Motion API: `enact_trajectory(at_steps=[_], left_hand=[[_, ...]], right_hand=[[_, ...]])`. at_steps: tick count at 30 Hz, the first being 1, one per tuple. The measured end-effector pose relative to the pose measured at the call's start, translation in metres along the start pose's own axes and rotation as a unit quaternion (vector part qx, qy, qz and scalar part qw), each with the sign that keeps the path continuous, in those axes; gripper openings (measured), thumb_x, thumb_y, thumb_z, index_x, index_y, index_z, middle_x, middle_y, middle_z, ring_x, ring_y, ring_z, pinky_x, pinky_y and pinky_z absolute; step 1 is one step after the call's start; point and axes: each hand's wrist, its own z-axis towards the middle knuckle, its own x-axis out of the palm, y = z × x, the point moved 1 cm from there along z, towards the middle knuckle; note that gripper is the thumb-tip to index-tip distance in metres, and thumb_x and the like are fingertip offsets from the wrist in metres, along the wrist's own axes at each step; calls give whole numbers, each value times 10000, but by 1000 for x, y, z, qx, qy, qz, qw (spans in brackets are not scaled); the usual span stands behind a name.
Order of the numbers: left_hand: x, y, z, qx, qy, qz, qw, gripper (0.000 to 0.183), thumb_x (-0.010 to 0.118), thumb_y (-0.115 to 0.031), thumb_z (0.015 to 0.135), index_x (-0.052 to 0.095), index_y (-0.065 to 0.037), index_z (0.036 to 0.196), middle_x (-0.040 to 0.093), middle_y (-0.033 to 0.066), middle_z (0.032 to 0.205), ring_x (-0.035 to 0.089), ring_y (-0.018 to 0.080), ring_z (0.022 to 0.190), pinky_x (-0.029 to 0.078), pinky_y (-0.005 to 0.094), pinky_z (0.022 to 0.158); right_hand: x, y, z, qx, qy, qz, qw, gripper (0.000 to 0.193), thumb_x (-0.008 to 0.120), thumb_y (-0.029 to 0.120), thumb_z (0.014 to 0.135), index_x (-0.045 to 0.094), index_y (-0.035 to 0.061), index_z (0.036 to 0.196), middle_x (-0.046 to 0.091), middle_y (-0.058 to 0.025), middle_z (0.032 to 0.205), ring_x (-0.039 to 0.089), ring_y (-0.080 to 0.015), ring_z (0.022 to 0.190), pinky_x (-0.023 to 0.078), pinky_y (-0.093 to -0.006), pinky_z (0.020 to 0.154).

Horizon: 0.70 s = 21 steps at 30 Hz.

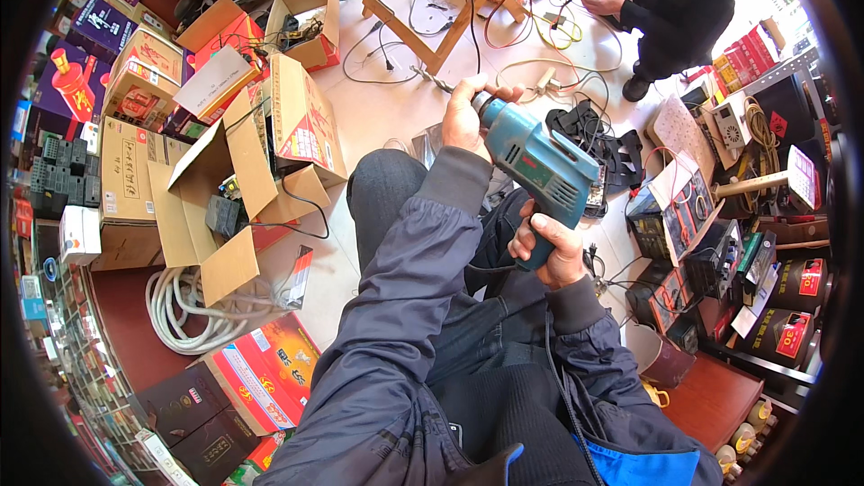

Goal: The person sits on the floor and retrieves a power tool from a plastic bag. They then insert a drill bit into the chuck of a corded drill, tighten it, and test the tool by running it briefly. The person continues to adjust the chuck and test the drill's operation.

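A teal electric drill (538, 160) is held above my lap, slanting up to the left. Around its handle, at the lower end, the fingers of my right hand (551, 250) are wrapped. My left hand (465, 117) is closed around the front of the drill at the chuck, which it partly covers. A long metal drill bit (434, 81) sticks out past that hand toward the upper left. Both forearms are in dark jacket sleeves, and my dark trouser legs (385, 193) lie below the drill.
Open cardboard boxes (193, 202) crowd the left, with a coiled pale hose (184, 310) near them. Ahead stand a wooden-legged table (441, 45) and a person (670, 9) in dark clothes. Cables (562, 63) trail over the floor. Equipment and a hammer (756, 184) fill the right side.
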Motion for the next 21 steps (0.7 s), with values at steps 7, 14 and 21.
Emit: enact_trajectory(at_steps=[7,14,21], left_hand=[[1,0,-2,-3,4,1,1000,215,706,-229,933,603,-57,854,717,135,871,761,334,997,639,483,862],[4,0,-4,-12,11,-15,1000,213,713,-225,927,600,-59,858,717,134,860,760,339,995,639,486,872],[5,-1,-1,-2,22,2,1000,211,706,-226,934,594,-63,859,729,142,881,758,353,1022,629,494,917]], right_hand=[[0,0,-2,5,5,7,1000,372,739,285,919,594,33,1152,550,-69,691,565,-206,598,488,-381,650],[2,1,-2,-6,0,-21,1000,384,736,323,930,598,43,1154,548,-65,691,568,-204,599,489,-384,648],[7,-2,-5,7,21,89,996,438,729,312,925,605,2,1209,541,-66,691,570,-205,588,495,-388,652]])
